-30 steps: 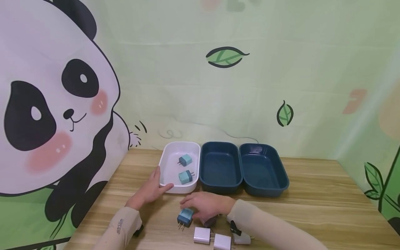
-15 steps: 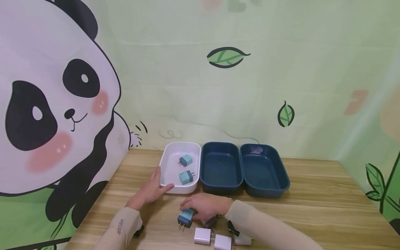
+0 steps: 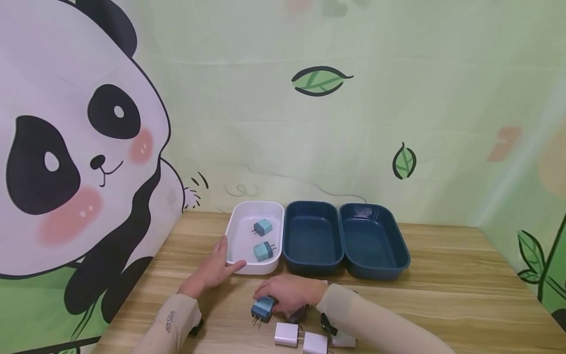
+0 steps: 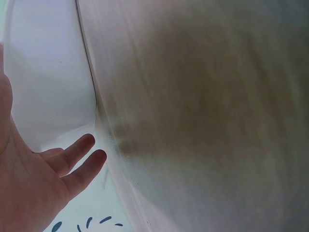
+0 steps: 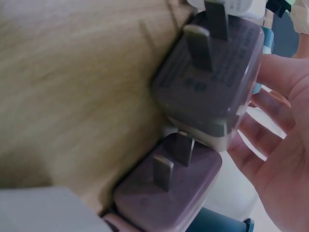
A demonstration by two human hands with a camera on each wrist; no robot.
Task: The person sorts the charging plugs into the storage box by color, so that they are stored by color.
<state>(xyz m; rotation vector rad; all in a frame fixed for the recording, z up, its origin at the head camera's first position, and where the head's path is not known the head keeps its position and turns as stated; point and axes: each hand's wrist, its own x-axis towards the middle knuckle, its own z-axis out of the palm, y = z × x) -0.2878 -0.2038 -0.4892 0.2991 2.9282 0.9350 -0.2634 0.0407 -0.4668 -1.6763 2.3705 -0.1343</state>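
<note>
My left hand [image 3: 212, 268] rests against the left side of a white tray [image 3: 258, 268], thumb along its front rim. In the left wrist view its fingers [image 4: 82, 171] are extended. Two blue plug chargers lie in the tray, one farther back [image 3: 263, 227] and one nearer [image 3: 264, 251]. Below the tray, my right hand [image 3: 289, 292] pinches another blue charger [image 3: 262, 309] with thumb and fingers; its prongs point towards me. In the right wrist view, a dark-faced charger [image 5: 207, 72] and a purple charger [image 5: 169, 188] stand right beside this hand, prongs exposed.
Two dark blue trays, one in the middle [image 3: 314, 268] and one on the right [image 3: 376, 273], stand beside the white one. White chargers [image 3: 286, 334] lie near the front, one partly behind the right sleeve. The wooden table [image 3: 460, 295] meets a printed backdrop [image 3: 247, 123].
</note>
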